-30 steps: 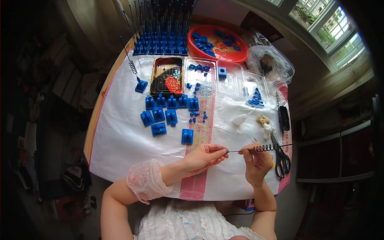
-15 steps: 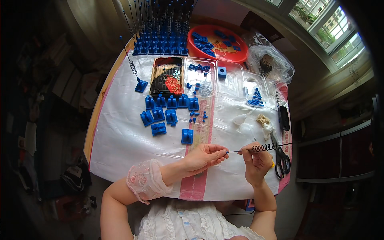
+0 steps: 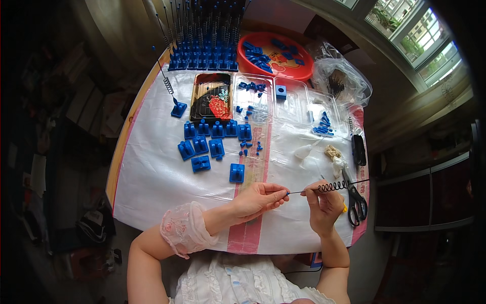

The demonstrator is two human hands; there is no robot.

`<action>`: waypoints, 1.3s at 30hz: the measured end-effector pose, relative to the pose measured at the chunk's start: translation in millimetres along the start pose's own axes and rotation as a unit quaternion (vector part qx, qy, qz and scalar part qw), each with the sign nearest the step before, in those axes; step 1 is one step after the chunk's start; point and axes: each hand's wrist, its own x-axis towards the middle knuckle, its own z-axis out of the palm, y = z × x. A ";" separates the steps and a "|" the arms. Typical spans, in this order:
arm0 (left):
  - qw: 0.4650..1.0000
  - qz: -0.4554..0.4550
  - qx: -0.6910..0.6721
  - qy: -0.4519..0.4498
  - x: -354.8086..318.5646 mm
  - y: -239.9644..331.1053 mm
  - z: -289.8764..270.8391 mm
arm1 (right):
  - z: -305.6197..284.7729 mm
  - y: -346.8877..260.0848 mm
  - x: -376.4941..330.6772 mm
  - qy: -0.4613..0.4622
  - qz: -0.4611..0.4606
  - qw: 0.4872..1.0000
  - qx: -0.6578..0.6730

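My left hand [image 3: 257,200] pinches a small blue plastic piece [image 3: 287,193] at the left end of a thin black wire. That wire has a coiled spring section [image 3: 332,187], and its straight tail passes over the scissors [image 3: 357,203]. Near the coil, my right hand [image 3: 325,209] grips the wire between thumb and fingers. Most of the blue piece is hidden by my left fingertips. Ahead of the left hand stands a single blue base [image 3: 237,173] with an upright lug; several more blue bases [image 3: 201,144] are grouped farther off to the left.
A rack of blue bases with spring wires [image 3: 202,58] stands at the back left, beside a red basin [image 3: 276,76]. Clear plastic trays [image 3: 291,109] and a black tray [image 3: 202,104] hold small parts. One finished-looking spring stand [image 3: 178,109] leans at left. A white bottle [image 3: 304,151] lies at right.
Both hands hold nearly the same position. The wire's right end has tipped very slightly.
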 end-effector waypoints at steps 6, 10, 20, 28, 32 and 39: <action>1.000 0.000 -0.006 -0.003 0.1 -0.4 -0.7 | 0.4 2.5 -1.7 0.005 -0.004 1.000 -0.002; 1.000 0.000 -0.004 -0.003 0.2 -0.7 -0.6 | 0.7 2.7 -1.5 0.002 -0.010 1.000 -0.009; 1.000 0.002 0.012 -0.004 0.1 -0.8 -0.3 | 0.4 7.9 -1.6 -0.008 -0.058 0.996 -0.063; 1.000 0.002 0.011 0.003 -1.6 0.3 2.0 | 2.7 4.7 1.2 -0.017 -0.070 0.994 -0.077; 1.000 0.011 0.014 0.003 -2.1 0.3 1.9 | 2.5 4.9 1.3 -0.017 -0.070 0.994 -0.081; 0.942 0.204 0.258 0.074 -14.6 17.1 7.1 | 9.2 14.6 -0.8 -0.008 -0.023 0.997 -0.071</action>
